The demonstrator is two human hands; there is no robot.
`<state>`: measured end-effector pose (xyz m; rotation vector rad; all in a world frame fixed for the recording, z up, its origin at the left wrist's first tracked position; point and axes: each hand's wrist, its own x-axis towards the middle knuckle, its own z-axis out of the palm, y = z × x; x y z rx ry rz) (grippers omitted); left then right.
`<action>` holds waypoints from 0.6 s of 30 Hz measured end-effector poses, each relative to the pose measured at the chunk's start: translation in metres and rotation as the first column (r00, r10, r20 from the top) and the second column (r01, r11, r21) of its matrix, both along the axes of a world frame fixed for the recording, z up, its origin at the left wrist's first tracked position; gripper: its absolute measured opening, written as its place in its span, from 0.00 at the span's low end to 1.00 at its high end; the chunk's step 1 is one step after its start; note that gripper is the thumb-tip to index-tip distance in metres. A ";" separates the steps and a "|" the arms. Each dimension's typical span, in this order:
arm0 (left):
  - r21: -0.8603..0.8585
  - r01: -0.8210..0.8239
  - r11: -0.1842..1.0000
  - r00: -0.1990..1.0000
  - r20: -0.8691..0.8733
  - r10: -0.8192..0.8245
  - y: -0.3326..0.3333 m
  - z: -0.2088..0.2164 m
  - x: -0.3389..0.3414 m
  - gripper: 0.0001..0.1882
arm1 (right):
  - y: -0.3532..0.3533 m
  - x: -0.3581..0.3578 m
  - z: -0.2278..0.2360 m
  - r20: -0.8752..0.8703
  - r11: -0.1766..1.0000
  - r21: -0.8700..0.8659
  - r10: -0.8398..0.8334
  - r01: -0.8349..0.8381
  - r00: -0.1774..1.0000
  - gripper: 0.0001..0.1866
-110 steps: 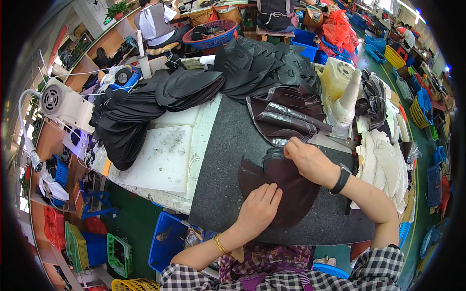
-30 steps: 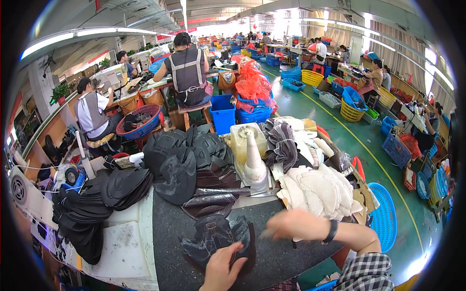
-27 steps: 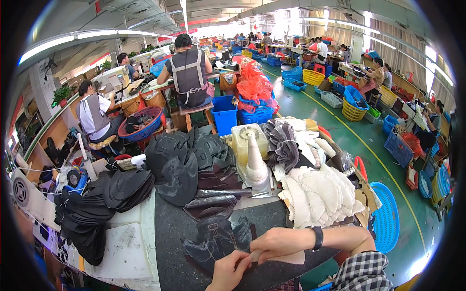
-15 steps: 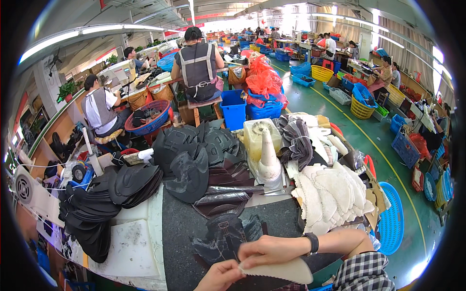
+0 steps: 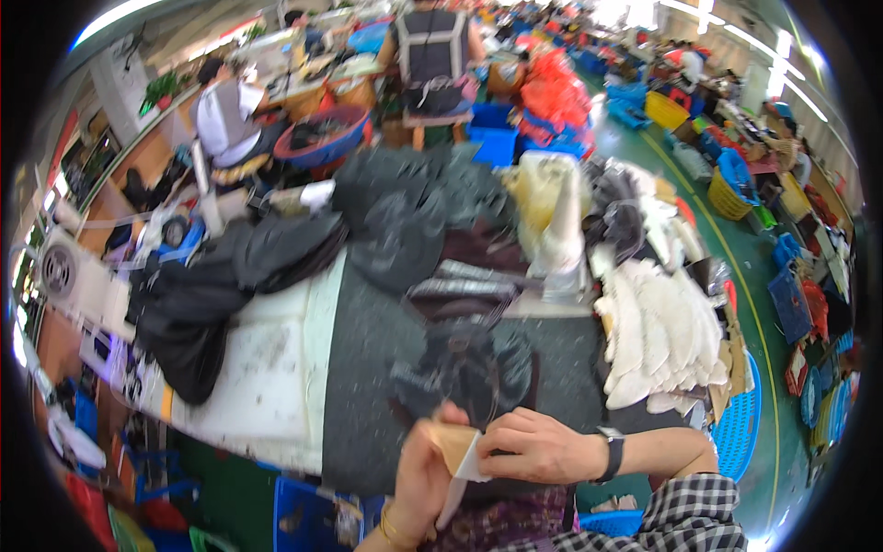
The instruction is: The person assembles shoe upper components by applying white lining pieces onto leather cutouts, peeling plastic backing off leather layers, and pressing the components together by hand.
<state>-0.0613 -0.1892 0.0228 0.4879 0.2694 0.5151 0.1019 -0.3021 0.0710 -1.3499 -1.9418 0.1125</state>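
Note:
Low in the middle, at the table's near edge, I hold a cut white piece with a tan face (image 5: 451, 445). It looks bent, with white showing on the right and below; motion blurs the detail. My left hand (image 5: 416, 471) grips it from the left, thumb up near the top edge. On the other side my right hand (image 5: 543, 447) pinches its white edge, wearing a dark wristband. Just beyond my hands, dark cut pieces (image 5: 460, 368) lie on the dark table mat (image 5: 368, 414).
A stack of white toothed pieces (image 5: 658, 331) lies at the right. Black pieces (image 5: 198, 294) are heaped at the left, more (image 5: 405, 202) farther back. A white cone-topped container (image 5: 559, 225) stands behind the mat. Co-workers sit beyond; a blue basket (image 5: 740, 423) is at right.
My view has tipped downward, and the scene sits higher. The white piece, held flatter before, is now raised and bent, its tan face showing. My left hand has turned upward around it.

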 end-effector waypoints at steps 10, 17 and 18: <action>0.565 0.267 0.781 0.745 -0.635 0.205 0.086 0.015 -0.125 0.16 | -0.060 0.011 -0.009 -0.546 0.776 -0.560 -0.082 -0.290 0.834 0.08; 0.726 0.433 0.534 0.703 -0.643 0.304 0.050 0.027 -0.018 0.13 | -0.009 0.033 -0.023 -0.358 0.755 -0.592 -0.559 0.281 0.748 0.10; 0.726 0.431 0.536 0.702 -0.643 0.306 0.056 0.021 -0.011 0.13 | 0.001 0.040 -0.027 -0.302 0.770 -0.545 -0.549 0.331 0.779 0.10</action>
